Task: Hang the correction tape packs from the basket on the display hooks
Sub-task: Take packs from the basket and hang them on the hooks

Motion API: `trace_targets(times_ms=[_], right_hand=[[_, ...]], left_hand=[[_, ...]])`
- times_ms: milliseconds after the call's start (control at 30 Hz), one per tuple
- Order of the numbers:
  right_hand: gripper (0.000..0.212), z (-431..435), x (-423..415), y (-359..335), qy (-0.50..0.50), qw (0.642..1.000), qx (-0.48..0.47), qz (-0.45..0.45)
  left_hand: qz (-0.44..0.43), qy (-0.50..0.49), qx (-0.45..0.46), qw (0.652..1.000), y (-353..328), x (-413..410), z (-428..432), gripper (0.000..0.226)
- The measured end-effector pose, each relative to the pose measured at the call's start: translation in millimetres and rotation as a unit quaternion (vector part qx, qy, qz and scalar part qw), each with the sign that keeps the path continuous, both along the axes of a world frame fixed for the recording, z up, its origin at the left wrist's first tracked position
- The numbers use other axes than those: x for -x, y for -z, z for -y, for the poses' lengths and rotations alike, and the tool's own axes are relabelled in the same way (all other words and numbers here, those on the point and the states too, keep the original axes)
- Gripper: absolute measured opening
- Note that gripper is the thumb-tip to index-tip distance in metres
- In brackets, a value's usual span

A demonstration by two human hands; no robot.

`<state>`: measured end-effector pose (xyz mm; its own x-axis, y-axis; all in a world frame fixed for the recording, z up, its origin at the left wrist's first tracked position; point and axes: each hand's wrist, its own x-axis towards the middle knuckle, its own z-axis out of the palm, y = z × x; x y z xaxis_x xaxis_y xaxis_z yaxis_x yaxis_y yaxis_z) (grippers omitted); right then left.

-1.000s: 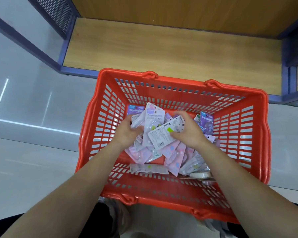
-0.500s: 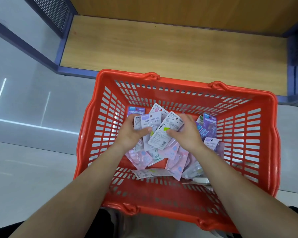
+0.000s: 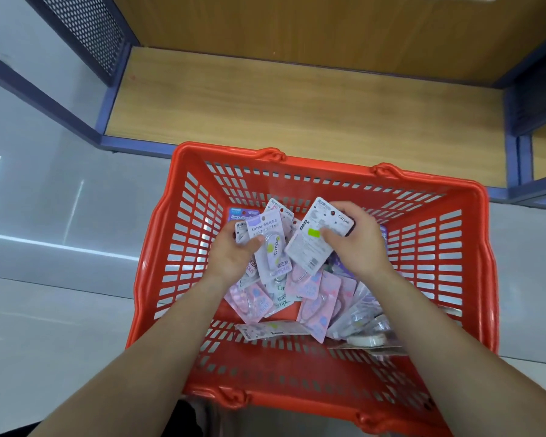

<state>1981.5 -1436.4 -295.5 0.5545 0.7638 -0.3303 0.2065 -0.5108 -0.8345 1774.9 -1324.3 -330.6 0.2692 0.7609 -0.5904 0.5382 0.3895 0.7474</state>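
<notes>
At the bottom edge of the frame I see two bare forearms that reach up into a red plastic basket with slotted walls [image 3: 183, 253], which fills the middle of the picture. It stands on a pale grey glossy floor [image 3: 44, 310].

On the bottom of the basket, in the centre and lower right part, lies a loose pile of pink and lilac correction tape packs [image 3: 312, 291]. They lie flat and overlap each other in many directions.

Above this pile, at centre left, the left hand [image 3: 230, 257] grips a lilac correction tape pack [image 3: 270, 247] with the printed front toward me. The thumb presses on the front and the fingers are curled behind it. More packs are stacked behind this one in the same hand, but I cannot count them.

At centre right, the right hand [image 3: 356, 244] pinches a white-backed correction tape pack [image 3: 316, 238] at its top corner. The thumb lies on the printed back, just beside a small green sticker. This pack is tilted, and its lower left edge is close to the lilac pack.

Beyond the far rim of the basket, in the upper half of the frame, there is a light wooden shelf board [image 3: 297, 105] inside a blue metal frame [image 3: 133, 146]. In the upper left corner stands a dark perforated metal side panel [image 3: 92, 26].
</notes>
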Motion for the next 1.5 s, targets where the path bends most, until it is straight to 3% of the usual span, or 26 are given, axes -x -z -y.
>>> trace_targets(times_ms=[100,200,333,433,533,667,900,1067,1167,1267,1367,1500], right_hand=[[0.039,-6.6,10.7,-4.9,-0.004,0.998,-0.01,0.061],[0.04,-15.8,34.0,-2.8,-0.052,0.997,0.019,0.062],[0.056,-15.7,52.8,10.1,-0.082,0.993,0.068,-0.057],[0.041,-10.8,51.6,21.1,-0.05,0.982,0.076,-0.163],[0.042,-10.1,47.6,31.6,-0.076,0.983,0.093,-0.136],[0.033,-17.3,48.6,39.7,-0.082,0.984,0.107,-0.12],[0.076,-25.1,48.9,46.4,-0.091,0.965,0.127,-0.21],[0.054,-23.0,56.3,47.2,-0.047,0.949,0.089,-0.298],[0.04,-18.7,53.7,41.4,-0.052,0.942,0.076,-0.324],[0.032,-7.2,38.5,35.5,-0.019,0.956,0.076,-0.282],[0.031,8.7,19.5,35.1,0.018,0.971,0.075,-0.225],[0.032,21.1,13.0,37.4,0.056,0.97,0.073,-0.224]], left_hand=[[0.0,-0.001,0.005,1.0,-0.9,-1.6,2.1,0.025],[-0.001,0.012,0.004,1.0,-0.8,-1.6,2.9,0.026],[0.017,0.016,0.011,1.0,-1.0,-0.6,1.3,0.021],[0.033,0.004,0.033,0.999,-1.1,-0.8,1.1,0.024],[0.053,-0.011,0.059,0.997,0.5,-0.8,0.1,0.02],[0.089,-0.065,0.11,0.988,3.6,3.5,-4.0,0.039],[0.09,-0.082,0.124,0.985,7.0,9.1,-6.8,0.024],[0.085,-0.044,0.109,0.989,-1.1,10.2,-5.9,0.022],[0.078,-0.034,0.111,0.99,1.1,10.5,-4.8,0.038],[0.045,-0.041,0.094,0.994,5.5,8.9,-3.2,0.024],[0.0,-0.02,0.06,0.998,8.5,5.4,-2.0,0.03],[-0.073,0.007,0.018,0.997,8.7,-3.8,-3.2,0.035]])
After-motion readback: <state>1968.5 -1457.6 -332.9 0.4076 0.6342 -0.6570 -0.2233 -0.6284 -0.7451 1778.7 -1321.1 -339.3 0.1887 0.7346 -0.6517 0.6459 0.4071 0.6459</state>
